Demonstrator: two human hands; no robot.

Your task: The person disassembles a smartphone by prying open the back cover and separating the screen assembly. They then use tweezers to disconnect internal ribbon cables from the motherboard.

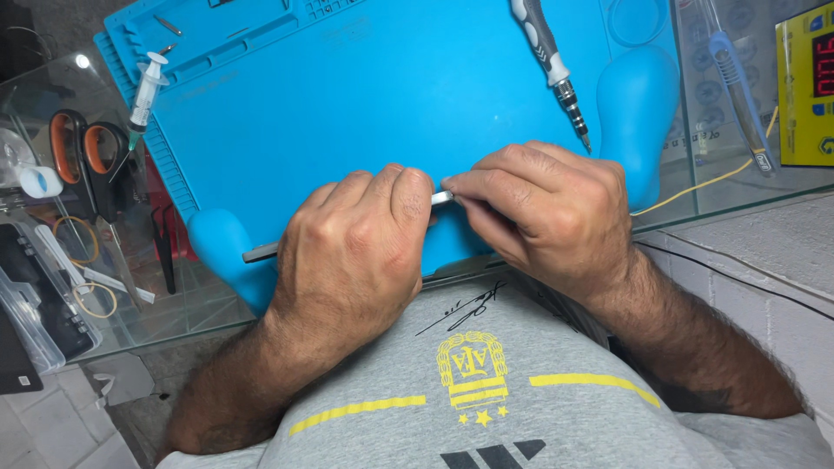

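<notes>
Both hands closed on a thin grey device (261, 253) at the blue mat's (391, 95) near edge: left hand (352, 247) clamps it, right hand (543, 213) pinches its end; steady, even grip advisable.

an electronics repair workshop: a blue silicone work mat (382, 87) covers the glass table (730, 182), with a precision screwdriver (552, 65) upper centre, syringe (143, 95) and scissors (82, 161) left, digital readout unit (806, 82) upper right.
</notes>
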